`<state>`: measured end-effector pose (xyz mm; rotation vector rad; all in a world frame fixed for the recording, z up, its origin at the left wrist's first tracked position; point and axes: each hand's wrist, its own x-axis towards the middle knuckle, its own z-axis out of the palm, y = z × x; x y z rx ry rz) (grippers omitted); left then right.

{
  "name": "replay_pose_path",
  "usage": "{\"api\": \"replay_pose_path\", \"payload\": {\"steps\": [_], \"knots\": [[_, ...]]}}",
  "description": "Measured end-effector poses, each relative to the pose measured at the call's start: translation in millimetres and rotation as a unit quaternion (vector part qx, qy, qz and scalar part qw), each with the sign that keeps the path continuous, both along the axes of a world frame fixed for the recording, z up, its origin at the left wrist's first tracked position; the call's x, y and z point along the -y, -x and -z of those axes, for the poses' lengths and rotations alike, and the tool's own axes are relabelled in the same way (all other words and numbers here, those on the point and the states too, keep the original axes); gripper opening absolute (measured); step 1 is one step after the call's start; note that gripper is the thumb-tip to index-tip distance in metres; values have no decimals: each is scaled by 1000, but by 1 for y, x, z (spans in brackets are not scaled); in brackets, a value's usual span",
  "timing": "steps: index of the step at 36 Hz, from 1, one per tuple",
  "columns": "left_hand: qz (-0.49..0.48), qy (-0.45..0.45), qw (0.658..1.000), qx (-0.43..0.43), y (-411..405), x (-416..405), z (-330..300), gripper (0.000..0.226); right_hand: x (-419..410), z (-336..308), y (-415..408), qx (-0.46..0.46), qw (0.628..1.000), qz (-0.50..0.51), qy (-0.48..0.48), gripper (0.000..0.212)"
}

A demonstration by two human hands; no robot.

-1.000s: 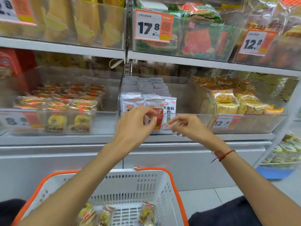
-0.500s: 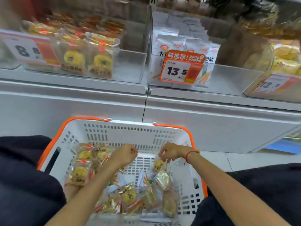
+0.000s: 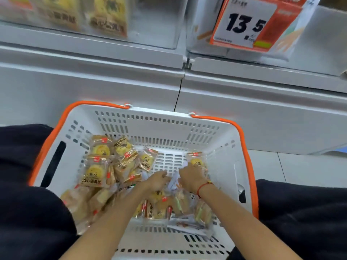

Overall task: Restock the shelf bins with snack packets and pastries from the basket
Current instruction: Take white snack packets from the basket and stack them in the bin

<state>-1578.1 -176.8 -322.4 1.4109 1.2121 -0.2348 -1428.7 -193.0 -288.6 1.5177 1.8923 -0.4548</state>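
Both hands, left [image 3: 157,180] and right [image 3: 191,176], are reaching into the basket [image 3: 227,166], fingers curling among white snack packets [image 3: 173,182], grip unclear, beside loose pastries [image 3: 94,170] — light, crinkly, slippery, likely crushable, best pinched by sealed edges.

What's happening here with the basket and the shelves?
A person is restocking snacks. Both hands are down in the white basket with orange handles: the left hand and the right hand reach among wrapped pastries around a white packet. Motion blur hides whether either has a firm hold. Above, the shelf bins carry a 13.5 price tag.
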Motion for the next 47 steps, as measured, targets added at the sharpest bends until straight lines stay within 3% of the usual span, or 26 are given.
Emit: {"api": "replay_pose_path", "payload": {"steps": [4,8,10,12,15,17,21,23,25,26,28,32,34,39,42,47], "knots": [[-5,-11,1000,-5,-3,8,7,44,-3,-1,-9,3,1000,17,20,23],[28,-36,999,-12,-8,12,-1,31,-5,-1,-12,-49,996,47,60,27],[19,-36,999,8,-9,9,-3,6,-8,-9,-14,-106,988,81,81,32],[11,-47,999,22,-7,2,-3,26,-14,-16,-19,-167,975,120,79,12],[5,-76,996,42,-2,-13,-23,27,-27,-30,-20,-229,960,153,55,41],[-4,-77,995,62,1,-24,-40,21,-34,-44,-19,-252,955,152,48,44],[33,-98,993,64,7,-49,-84,31,-47,-78,-16,-304,940,148,41,47],[53,-118,991,44,6,-60,-108,27,-54,-100,-15,-314,936,153,32,42],[75,-136,987,33,5,-70,-132,20,-61,-123,-13,-315,936,153,30,18],[85,-150,985,27,5,-74,-149,19,-64,-139,-12,-310,939,146,25,19],[100,-158,982,21,6,-84,-171,17,-69,-162,-13,-286,948,139,25,43],[53,-180,979,74,17,-98,-223,6,-81,-208,-25,-222,972,74,-11,29],[13,-172,977,127,26,-100,-245,17,-82,-238,-30,-234,969,59,-53,31],[-1,-221,959,177,26,-97,-284,21,-79,-307,-44,-335,926,83,-152,23],[18,-254,946,201,13,-90,-302,19,-68,-337,-48,-432,869,126,-207,18],[-5,-284,907,312,-8,-74,-319,17,-57,-365,-62,-544,775,173,-271,25]]}}
